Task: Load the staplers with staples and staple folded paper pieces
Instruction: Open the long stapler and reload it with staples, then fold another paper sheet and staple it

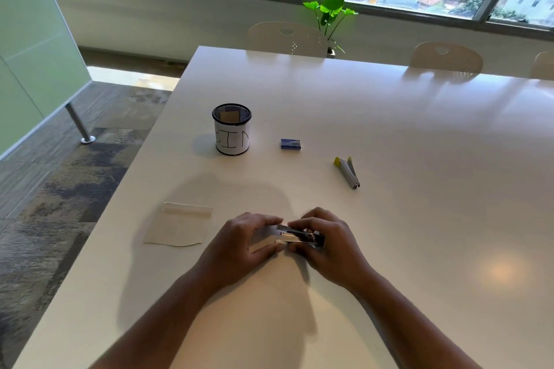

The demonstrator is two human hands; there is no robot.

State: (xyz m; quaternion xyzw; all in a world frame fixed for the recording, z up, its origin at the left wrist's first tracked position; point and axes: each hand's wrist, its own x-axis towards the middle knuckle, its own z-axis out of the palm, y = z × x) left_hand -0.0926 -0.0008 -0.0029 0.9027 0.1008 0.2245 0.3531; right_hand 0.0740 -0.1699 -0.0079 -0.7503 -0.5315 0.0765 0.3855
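Observation:
My right hand (326, 244) grips a small dark metal stapler (302, 237) low over the white table (389, 135). My left hand (242, 241) holds a small folded paper piece (263, 244) whose end lies at the stapler's mouth. A second stapler (347, 172), grey with yellow ends, lies untouched further back on the right. A small blue staple box (290, 144) sits beyond my hands. A folded sheet of paper (180, 226) lies flat to the left of my left hand.
A black mesh cup (231, 129) with a white paper label stands at the back left, a card inside it. Chairs (287, 37) and a green plant (329, 13) stand behind the table's far edge. The table's left edge runs diagonally near the paper.

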